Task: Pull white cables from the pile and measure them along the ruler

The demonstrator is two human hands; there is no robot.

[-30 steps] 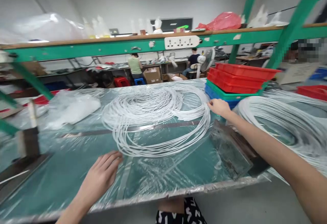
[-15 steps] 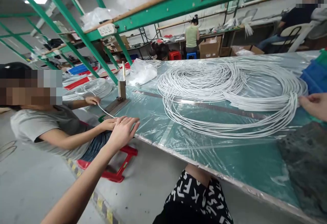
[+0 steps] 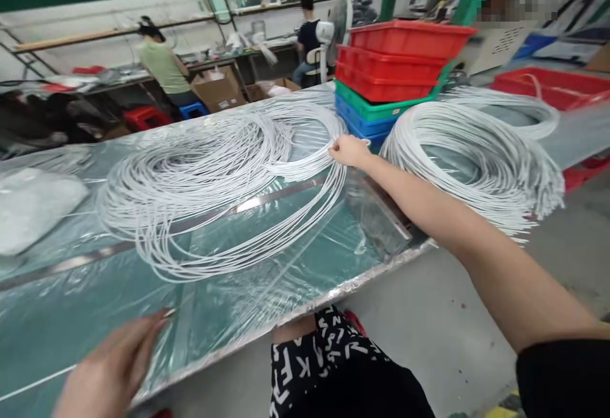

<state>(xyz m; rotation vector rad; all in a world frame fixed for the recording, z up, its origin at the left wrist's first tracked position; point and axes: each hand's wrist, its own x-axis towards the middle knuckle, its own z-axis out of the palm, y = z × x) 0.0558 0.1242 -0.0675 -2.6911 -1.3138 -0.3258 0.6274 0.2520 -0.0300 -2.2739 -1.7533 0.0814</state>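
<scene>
Since the earlier frame, the left grip (image 3: 114, 364) has withdrawn from beside the co-worker's hands and stands above the near edge of the surface (image 3: 267, 284). Its fingers, slightly blurred, are pinched together on one white cable (image 3: 38, 382) close to its end. The right grip (image 3: 351, 151) is closed on the right side of the coil of white cables (image 3: 305, 169), which lies on the surface beside the stacked bins (image 3: 405, 46).

Handling, as judged: single cable light, springy, smooth, not fragile; coil heavier and liable to spread. Recommended hold: cable near its tip, coil where strands bunch at the right.

Orientation: cable's long axis runs left to right, tip rightward and slightly away; coil lies flat, longest left to right.
</scene>
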